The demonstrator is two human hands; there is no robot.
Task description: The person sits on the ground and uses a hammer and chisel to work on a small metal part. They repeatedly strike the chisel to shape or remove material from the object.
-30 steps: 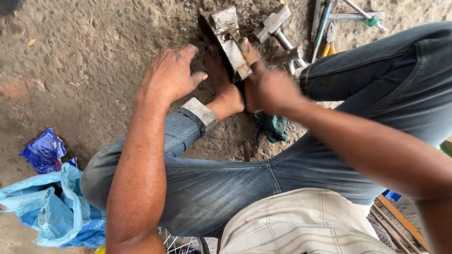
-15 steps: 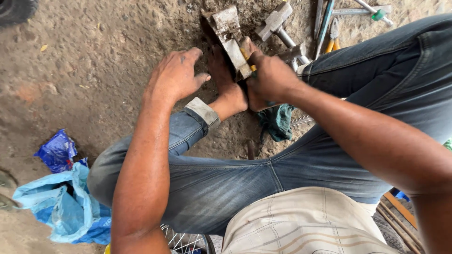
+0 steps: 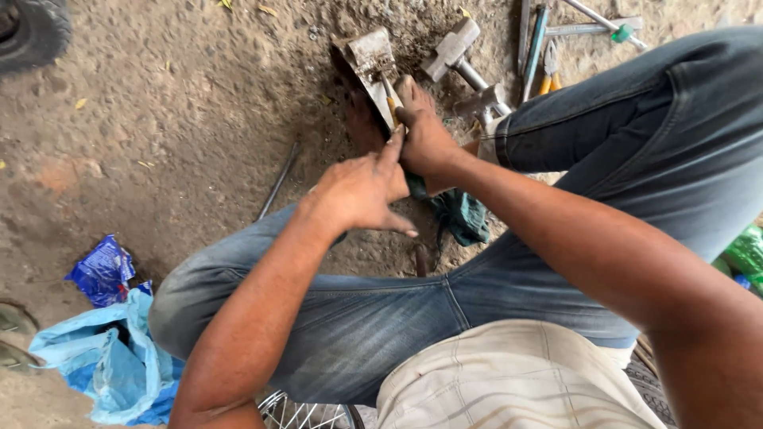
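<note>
To the left of the worn grey metal block point(image 3: 367, 65) the bare brown dirt ground point(image 3: 183, 119) lies open, crossed only by a thin dark metal rod point(image 3: 278, 183). On the right it is crowded: a steel-headed hammer point(image 3: 455, 49) lies just beside the block, with long metal hand tools point(image 3: 536, 40) at the far right. Near the block, the two hands and the bent blue-jeaned legs point(image 3: 604, 143) close the way in.

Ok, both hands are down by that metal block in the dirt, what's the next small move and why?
Probably bring the left hand in to brace the metal block. The right hand grips a yellow-handled tool whose tip rests against the block, while the left hand's forefinger only touches the right hand. The block stands tilted in loose dirt, so it may shift under pressure.
</note>
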